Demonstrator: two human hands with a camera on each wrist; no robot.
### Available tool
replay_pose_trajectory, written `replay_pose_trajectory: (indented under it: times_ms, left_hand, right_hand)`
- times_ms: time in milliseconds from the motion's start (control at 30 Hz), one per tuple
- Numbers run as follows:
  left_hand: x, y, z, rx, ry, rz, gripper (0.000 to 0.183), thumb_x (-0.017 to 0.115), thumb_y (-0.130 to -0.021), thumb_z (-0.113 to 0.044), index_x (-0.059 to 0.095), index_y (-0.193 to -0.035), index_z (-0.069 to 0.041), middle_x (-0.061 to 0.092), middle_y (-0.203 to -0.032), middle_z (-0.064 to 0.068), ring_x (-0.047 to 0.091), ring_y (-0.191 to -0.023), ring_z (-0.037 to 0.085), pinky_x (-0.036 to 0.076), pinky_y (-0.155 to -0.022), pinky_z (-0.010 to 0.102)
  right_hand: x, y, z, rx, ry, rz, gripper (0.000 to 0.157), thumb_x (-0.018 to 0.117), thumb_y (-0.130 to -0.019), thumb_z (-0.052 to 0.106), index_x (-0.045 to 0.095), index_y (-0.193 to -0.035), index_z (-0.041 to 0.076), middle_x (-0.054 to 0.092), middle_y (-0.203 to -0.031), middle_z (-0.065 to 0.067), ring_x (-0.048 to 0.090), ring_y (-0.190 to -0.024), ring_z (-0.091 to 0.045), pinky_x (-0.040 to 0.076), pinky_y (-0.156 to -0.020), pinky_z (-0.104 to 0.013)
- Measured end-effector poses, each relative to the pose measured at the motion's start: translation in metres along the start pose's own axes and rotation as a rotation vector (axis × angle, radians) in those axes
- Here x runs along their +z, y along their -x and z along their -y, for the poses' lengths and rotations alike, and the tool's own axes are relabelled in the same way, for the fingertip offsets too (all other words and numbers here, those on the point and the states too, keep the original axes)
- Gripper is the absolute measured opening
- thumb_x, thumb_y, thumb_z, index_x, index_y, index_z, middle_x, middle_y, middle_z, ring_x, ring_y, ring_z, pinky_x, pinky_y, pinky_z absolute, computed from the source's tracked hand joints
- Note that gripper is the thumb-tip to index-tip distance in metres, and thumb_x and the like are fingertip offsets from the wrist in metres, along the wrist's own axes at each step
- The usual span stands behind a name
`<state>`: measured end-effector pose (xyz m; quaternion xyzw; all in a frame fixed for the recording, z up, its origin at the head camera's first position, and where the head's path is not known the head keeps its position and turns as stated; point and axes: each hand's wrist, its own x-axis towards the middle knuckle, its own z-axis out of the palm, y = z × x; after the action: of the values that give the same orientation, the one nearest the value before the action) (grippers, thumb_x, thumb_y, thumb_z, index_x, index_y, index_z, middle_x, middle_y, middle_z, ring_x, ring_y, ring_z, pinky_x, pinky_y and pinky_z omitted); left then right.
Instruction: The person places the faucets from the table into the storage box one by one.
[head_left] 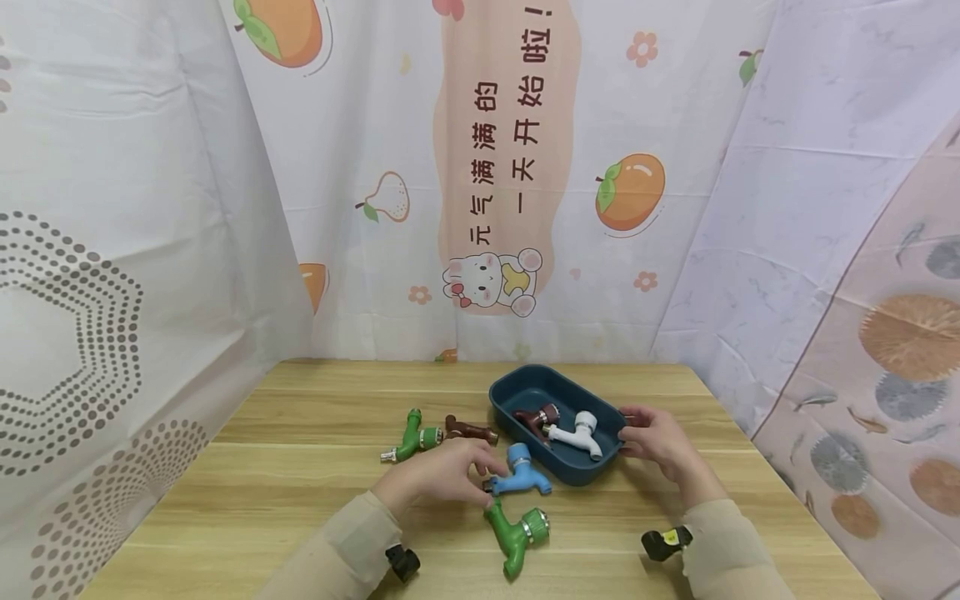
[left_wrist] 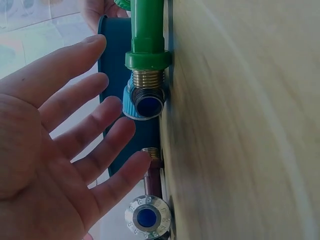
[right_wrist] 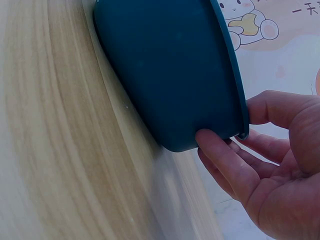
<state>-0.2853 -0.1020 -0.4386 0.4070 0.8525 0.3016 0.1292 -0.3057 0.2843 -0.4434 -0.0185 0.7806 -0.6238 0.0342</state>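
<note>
Over there on the table (head_left: pixel 210 517), the left hand (head_left: pixel 450 473) hangs by a blue tap (head_left: pixel 522 475) and a green tap (head_left: pixel 512 533), a brown tap (head_left: pixel 467 428) just beyond; the right hand (head_left: pixel 662 442) grips a tray (head_left: pixel 577 476) holding a white tap (head_left: pixel 582 437) and a maroon tap (head_left: pixel 534 419)

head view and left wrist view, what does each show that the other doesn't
Only the head view shows the white tap inside the tub and the writing on the curtain.

Only the left wrist view shows the palm side of the left hand, and the blue centre of a round silver tap end.

Both show that hand, part of the tub, a green tap, the blue tap and the right hand.
</note>
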Motion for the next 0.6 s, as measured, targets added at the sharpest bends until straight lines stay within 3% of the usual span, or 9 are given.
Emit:
replay_pose_trajectory:
  times_ms: [400, 600]
  left_hand:
    - [0.0023, 0.0004, 0.0017, 0.047, -0.026, 0.025, 0.033, 0.085, -0.085, -0.022, 0.078, -0.117, -0.017, 0.061, -0.108, -0.013, 0.061, -0.097, 0.007, 0.052, -0.082, 0.023]
    - [0.0056, 0.0005, 0.0044, 0.045, -0.077, 0.044, 0.028, 0.086, -0.083, -0.022, 0.080, -0.111, -0.021, 0.055, -0.104, -0.011, 0.057, -0.093, 0.008, 0.048, -0.079, 0.021]
  right_hand:
    - [-0.0004, 0.0017, 0.0034, -0.007, -0.003, 0.012, 0.056, 0.060, -0.092, -0.009, 0.039, -0.143, -0.019, 0.045, -0.135, -0.041, 0.063, -0.108, -0.039, 0.058, -0.083, -0.048]
    - [0.0003, 0.0006, 0.0011, 0.004, 0.001, -0.002, 0.055, 0.059, -0.092, -0.009, 0.041, -0.143, -0.017, 0.046, -0.134, -0.039, 0.064, -0.107, -0.036, 0.059, -0.083, -0.045]
